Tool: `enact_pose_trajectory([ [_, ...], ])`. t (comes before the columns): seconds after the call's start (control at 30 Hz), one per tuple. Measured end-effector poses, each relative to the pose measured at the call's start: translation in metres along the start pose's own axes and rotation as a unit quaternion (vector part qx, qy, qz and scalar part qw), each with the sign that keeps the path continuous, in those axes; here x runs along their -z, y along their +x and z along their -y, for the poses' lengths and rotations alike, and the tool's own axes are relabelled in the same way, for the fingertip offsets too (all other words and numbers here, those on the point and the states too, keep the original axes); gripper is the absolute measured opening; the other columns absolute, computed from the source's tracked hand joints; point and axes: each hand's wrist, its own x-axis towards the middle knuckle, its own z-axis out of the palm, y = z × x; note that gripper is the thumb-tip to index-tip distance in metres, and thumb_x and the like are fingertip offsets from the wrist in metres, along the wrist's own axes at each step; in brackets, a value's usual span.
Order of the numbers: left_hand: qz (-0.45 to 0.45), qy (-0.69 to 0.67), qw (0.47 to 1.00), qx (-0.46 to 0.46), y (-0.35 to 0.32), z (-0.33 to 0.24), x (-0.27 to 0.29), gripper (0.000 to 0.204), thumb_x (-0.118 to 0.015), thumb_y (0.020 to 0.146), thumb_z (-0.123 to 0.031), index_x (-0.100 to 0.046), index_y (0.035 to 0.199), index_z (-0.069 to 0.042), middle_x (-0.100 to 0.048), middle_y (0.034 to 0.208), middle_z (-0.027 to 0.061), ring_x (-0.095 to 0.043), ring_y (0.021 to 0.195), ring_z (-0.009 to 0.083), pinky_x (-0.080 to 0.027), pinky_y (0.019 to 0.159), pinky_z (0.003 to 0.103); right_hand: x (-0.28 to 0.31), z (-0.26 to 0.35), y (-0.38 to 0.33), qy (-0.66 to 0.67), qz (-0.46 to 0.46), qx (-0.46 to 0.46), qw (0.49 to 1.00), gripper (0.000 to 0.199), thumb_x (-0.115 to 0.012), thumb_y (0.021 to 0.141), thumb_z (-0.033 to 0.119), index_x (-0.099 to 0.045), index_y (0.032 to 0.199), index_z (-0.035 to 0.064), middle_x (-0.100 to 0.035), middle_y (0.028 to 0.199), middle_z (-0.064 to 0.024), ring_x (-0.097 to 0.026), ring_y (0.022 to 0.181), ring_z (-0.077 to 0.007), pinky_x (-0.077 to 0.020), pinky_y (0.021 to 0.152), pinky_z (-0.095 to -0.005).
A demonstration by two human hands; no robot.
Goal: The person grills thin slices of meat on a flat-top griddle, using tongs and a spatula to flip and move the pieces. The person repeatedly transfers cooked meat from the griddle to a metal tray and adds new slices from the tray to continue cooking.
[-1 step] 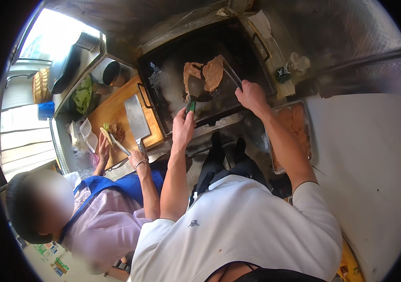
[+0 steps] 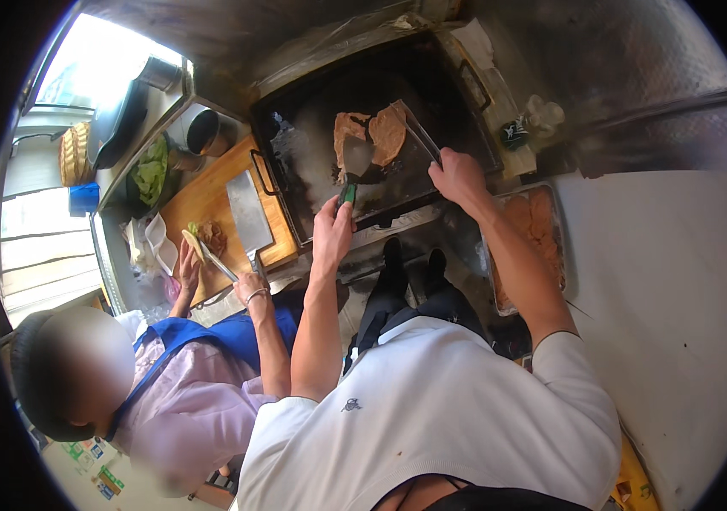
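Observation:
My left hand [image 2: 333,228] is closed round the black and green handle of a spatula [image 2: 358,155]. Its dark blade rests on the black griddle [image 2: 304,111], between two pieces of flat, browned meat. One meat piece [image 2: 348,128] lies along the blade's left side. The other piece, a rounded slice of meat [image 2: 387,134], lies to the right. Metal tongs [image 2: 419,129] are gripped in my right hand [image 2: 459,175], with their tips at the upper edge of that right slice. Whether the tips pinch the slice is too small to tell.
To the left, a co-worker [image 2: 201,366] holds tongs and a bun over a wooden board [image 2: 184,200] with a cleaver [image 2: 248,213]. Lettuce [image 2: 151,170] sits in a container beyond. A tray of raw meat [image 2: 542,230] stands under my right forearm, beside a white counter [image 2: 661,255].

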Motion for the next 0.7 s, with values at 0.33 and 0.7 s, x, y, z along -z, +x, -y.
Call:
enact_pose_trajectory([
  [0.33,0.018,-0.111,0.990,0.085,-0.033,-0.016,0.003,0.029,-0.059,0.102,-0.023,-0.065,0.121,-0.001,-0.055,0.071,-0.0002,-0.051,0.054,0.0092,-0.035,0.045,0.025,-0.009,-0.019,-0.110,0.058,0.015,-0.042,0.997,0.030,-0.064,0.092,0.031,-0.059,0.092,0.0015,-0.069,0.074,-0.0234,-0.069,0.074,-0.0443,-0.0537,0.068,-0.0552],
  [0.7,0.333,0.178,0.926,-0.012,-0.070,0.001,-0.161,0.036,-0.057,0.102,-0.030,-0.062,0.116,0.003,-0.062,0.074,0.0069,-0.059,0.066,0.0164,-0.045,0.060,0.032,0.033,-0.155,-0.396,0.000,-0.081,-0.457,0.886,0.037,-0.057,0.096,0.033,-0.063,0.095,-0.0034,-0.069,0.080,-0.0247,-0.068,0.079,-0.0451,-0.0533,0.072,-0.0560],
])
